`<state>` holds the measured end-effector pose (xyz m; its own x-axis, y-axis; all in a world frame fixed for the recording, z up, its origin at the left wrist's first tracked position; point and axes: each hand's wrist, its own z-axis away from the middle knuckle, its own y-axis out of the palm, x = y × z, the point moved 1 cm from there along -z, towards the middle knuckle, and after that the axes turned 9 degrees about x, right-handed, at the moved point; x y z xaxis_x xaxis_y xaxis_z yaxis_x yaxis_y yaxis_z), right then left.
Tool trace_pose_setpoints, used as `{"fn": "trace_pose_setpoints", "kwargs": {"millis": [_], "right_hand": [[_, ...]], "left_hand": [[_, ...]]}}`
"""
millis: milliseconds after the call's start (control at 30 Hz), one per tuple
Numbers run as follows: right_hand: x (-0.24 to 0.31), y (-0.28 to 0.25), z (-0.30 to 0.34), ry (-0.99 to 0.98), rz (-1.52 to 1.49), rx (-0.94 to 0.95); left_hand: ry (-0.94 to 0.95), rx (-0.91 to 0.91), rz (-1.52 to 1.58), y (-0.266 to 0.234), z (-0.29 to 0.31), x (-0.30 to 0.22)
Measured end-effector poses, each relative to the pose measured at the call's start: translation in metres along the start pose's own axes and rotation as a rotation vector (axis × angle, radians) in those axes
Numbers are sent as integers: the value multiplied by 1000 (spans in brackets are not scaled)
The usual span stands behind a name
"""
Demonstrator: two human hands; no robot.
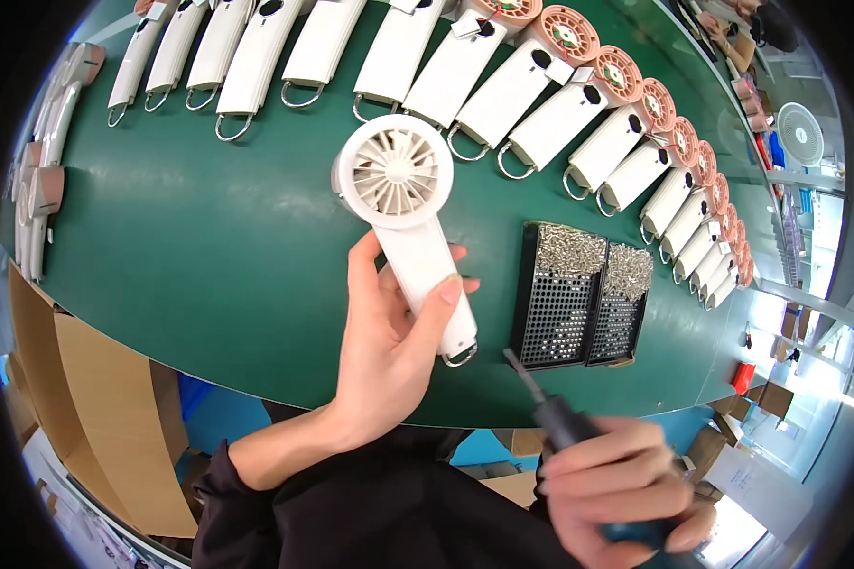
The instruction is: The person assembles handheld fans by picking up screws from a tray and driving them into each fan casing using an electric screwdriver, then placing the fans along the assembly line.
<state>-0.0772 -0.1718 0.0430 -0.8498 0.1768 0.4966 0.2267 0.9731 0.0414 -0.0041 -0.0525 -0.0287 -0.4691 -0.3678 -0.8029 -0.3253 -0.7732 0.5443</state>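
Observation:
My left hand is closed round the white handle of a handheld fan, thumb on its front. The fan's round grille head points up and away from me, and a small metal loop hangs at the handle's lower end. My right hand, slightly blurred, grips a dark electric screwdriver whose bit slants up and left toward the table edge. Just beyond that bit lies a black screw tray in two halves, with loose small screws heaped along its far side and others seated in its holes.
An arc of white fan handles, many with pink fan heads, lines the far side of the green table. More fan parts stand at the left edge. Below left is an open cardboard box. A round fan stands far right.

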Motion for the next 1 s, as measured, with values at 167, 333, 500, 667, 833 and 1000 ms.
{"fn": "trace_pose_setpoints", "kwargs": {"millis": [167, 333, 500, 667, 833, 1000], "right_hand": [[1, -35, -13, 394, 217, -194], [-11, -47, -8, 472, 395, -447], [-15, -56, -3, 472, 375, -420], [-18, -63, 4, 470, 360, -423], [-19, -59, 4, 460, 375, -376], [-11, -54, -6, 429, 396, -499]], "left_hand": [[75, 123, -731, -17, 19, -29], [401, 236, -1550, -37, 28, -48], [432, 357, -1673, -36, 36, -46], [451, 363, -1640, -34, 32, -41], [477, 467, -1790, -30, 30, -45], [534, 521, -1846, -24, 28, -45]]}}
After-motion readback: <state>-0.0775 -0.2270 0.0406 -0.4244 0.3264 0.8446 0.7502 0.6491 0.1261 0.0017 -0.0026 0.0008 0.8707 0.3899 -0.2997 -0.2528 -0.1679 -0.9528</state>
